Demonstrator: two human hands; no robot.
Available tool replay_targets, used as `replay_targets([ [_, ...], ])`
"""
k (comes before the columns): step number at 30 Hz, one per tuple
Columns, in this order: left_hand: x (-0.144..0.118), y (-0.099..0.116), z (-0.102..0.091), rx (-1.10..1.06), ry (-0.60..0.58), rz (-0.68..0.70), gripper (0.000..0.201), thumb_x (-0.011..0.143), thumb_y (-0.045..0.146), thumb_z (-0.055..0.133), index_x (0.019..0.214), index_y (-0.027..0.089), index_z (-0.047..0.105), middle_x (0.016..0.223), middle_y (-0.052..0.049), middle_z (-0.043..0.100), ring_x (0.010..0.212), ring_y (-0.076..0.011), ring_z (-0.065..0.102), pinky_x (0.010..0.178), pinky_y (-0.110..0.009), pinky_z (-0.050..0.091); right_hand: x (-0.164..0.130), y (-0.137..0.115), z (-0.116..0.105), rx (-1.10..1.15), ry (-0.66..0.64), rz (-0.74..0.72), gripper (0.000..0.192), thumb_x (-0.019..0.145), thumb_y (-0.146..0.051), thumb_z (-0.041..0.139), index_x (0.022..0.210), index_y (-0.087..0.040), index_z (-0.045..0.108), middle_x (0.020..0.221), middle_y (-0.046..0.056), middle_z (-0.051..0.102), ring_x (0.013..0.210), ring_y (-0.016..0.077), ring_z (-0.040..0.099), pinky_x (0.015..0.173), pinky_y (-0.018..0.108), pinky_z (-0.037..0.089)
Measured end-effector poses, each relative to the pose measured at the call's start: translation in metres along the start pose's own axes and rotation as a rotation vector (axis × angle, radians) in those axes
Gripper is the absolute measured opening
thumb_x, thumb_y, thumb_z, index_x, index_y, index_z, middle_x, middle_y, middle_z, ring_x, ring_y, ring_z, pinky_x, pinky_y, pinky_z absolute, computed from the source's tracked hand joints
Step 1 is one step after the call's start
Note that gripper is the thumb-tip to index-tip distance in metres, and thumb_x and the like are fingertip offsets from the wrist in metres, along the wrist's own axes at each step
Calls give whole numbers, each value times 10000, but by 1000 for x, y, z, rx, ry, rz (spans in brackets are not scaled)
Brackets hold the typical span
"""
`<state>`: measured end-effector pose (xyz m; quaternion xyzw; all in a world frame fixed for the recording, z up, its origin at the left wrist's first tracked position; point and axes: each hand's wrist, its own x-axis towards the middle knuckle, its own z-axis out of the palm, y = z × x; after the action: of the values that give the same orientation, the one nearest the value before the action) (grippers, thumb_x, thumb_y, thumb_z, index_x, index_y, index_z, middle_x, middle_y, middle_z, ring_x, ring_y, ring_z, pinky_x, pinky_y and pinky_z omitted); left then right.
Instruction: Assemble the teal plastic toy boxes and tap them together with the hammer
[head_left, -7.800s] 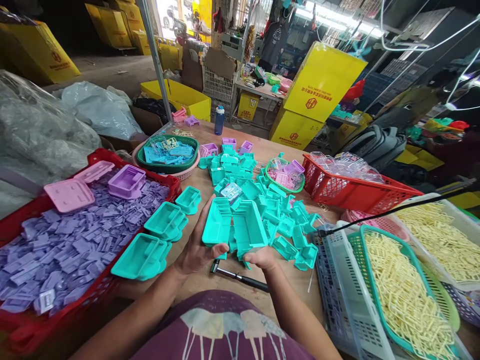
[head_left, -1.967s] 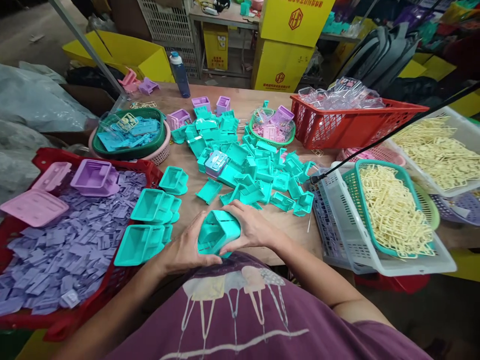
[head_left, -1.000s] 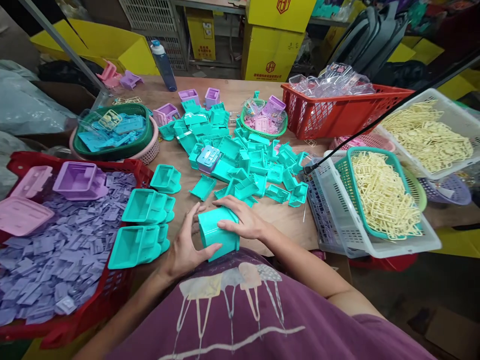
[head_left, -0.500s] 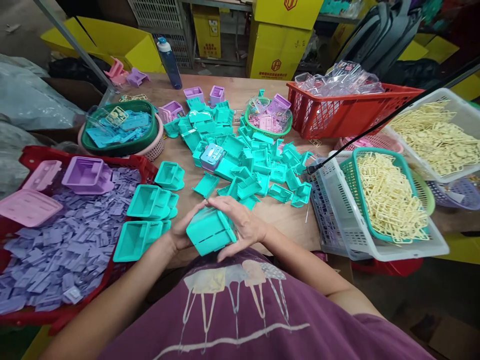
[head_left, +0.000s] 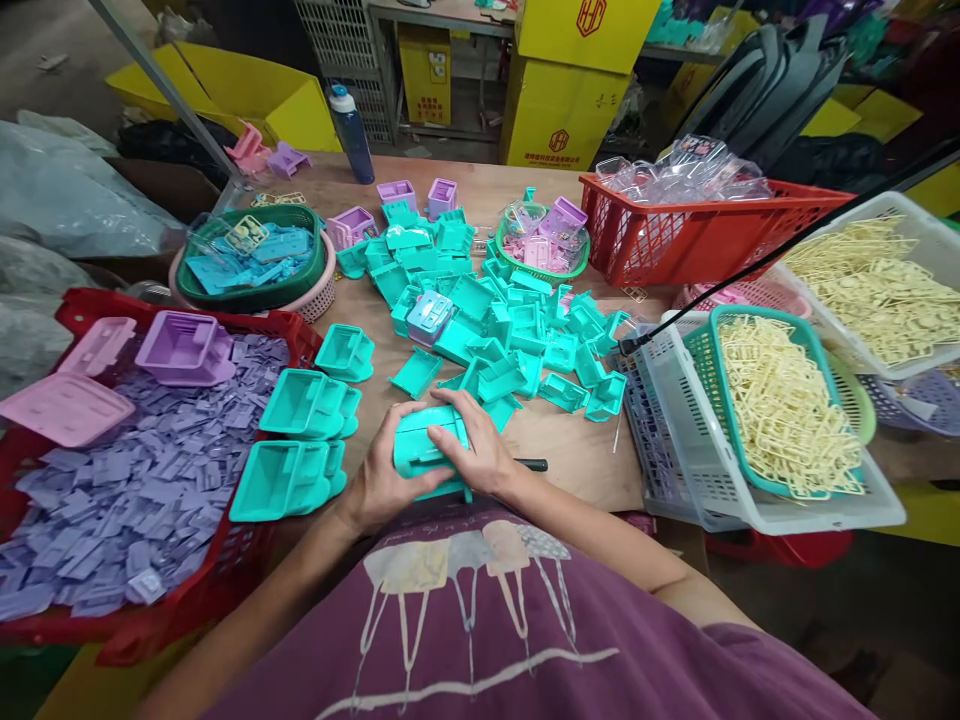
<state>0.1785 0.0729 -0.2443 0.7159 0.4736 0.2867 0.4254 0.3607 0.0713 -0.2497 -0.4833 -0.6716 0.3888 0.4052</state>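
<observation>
Both of my hands grip one teal plastic box at the near edge of the wooden table. My left hand wraps its left side and bottom. My right hand presses on its top and right side. Two stacks of finished teal boxes lie just left of my hands. A heap of loose teal parts spreads across the table's middle. A dark-handled tool pokes out from behind my right wrist.
A red crate of purple chips sits at left. White and teal baskets of cream sprue parts sit at right, a red basket of clear bags behind. A green bowl of blue parts, a bottle and yellow cartons stand farther back.
Two separate teal halves became one joined box. I have turned it over in my hands and now press it down at the table edge.
</observation>
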Motion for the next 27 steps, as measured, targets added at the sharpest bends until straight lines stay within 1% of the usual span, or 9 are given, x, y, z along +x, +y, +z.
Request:
replay_targets([
  [3, -5, 5, 3, -2, -45, 26, 649, 794, 446, 716, 1329, 209, 435, 1331, -116, 553, 1258, -300, 542, 1058, -429, 465, -7, -1, -3, -8, 2, -44, 410, 995, -494, 435, 1193, -162, 574, 1125, 124, 650, 1076, 251, 606, 972, 424, 482],
  [6, -7, 5, 7, 8, 26, 27, 549, 823, 485, 686, 1245, 193, 490, 1224, -112, 597, 1163, -289, 590, 1004, -426, 491, -12, 4, -4, 17, 3, -31, 400, 1001, -485, 404, 1114, -160, 607, 1071, 120, 668, 1024, 251, 627, 927, 416, 494],
  [9, -4, 8, 10, 13, 6, 12, 567, 807, 498, 710, 1232, 185, 504, 1210, -117, 605, 1143, -284, 602, 993, -417, 494, -16, 11, -4, 74, 26, -21, 440, 996, -528, 392, 1122, -169, 614, 1102, 120, 666, 1041, 256, 629, 932, 415, 492],
  [12, -2, 12, 12, -62, -2, -10, 833, 755, 518, 752, 1414, 183, 368, 1352, -147, 558, 1254, -304, 559, 1050, -423, 464, -13, 17, -14, 148, 33, -21, 529, 990, -598, 362, 1224, -177, 580, 1189, 118, 647, 1092, 261, 619, 964, 432, 489],
  [14, 0, 15, 14, -91, 10, -74, 971, 711, 543, 775, 1471, 182, 290, 1399, -160, 540, 1288, -322, 543, 1046, -431, 469, -8, 15, -25, 137, -31, -54, 591, 982, -640, 355, 1299, -179, 544, 1237, 121, 626, 1130, 265, 602, 991, 451, 480],
  [18, 1, 20, 17, 87, -22, -259, 732, 711, 552, 738, 1275, 171, 469, 1161, -143, 665, 1098, -351, 650, 862, -437, 540, 4, -5, -40, -190, -212, -169, 719, 885, -730, 507, 1330, -167, 545, 1313, 160, 567, 1227, 318, 528, 1044, 497, 436],
  [21, 0, 18, 23, 321, -58, -266, 529, 753, 427, 671, 1174, 160, 493, 996, -141, 679, 981, -375, 678, 767, -435, 535, 5, -23, -32, -413, -307, -186, 801, 841, -764, 536, 1329, -129, 534, 1217, 179, 590, 1100, 326, 571, 958, 486, 481],
  [24, -3, 15, 32, 479, -49, -208, 389, 781, 302, 578, 1128, 145, 493, 931, -149, 662, 911, -368, 687, 735, -423, 522, 1, -29, -18, -504, -298, -127, 666, 905, -715, 467, 1216, -137, 577, 1033, 131, 597, 944, 285, 588, 835, 428, 510],
  [27, -2, 19, 39, 524, -66, -187, 386, 788, 269, 557, 1143, 135, 490, 893, -141, 657, 873, -354, 693, 733, -422, 522, -5, -22, -11, -494, -246, -71, 530, 972, -628, 398, 1113, -159, 601, 959, 98, 577, 892, 258, 582, 796, 395, 498],
])
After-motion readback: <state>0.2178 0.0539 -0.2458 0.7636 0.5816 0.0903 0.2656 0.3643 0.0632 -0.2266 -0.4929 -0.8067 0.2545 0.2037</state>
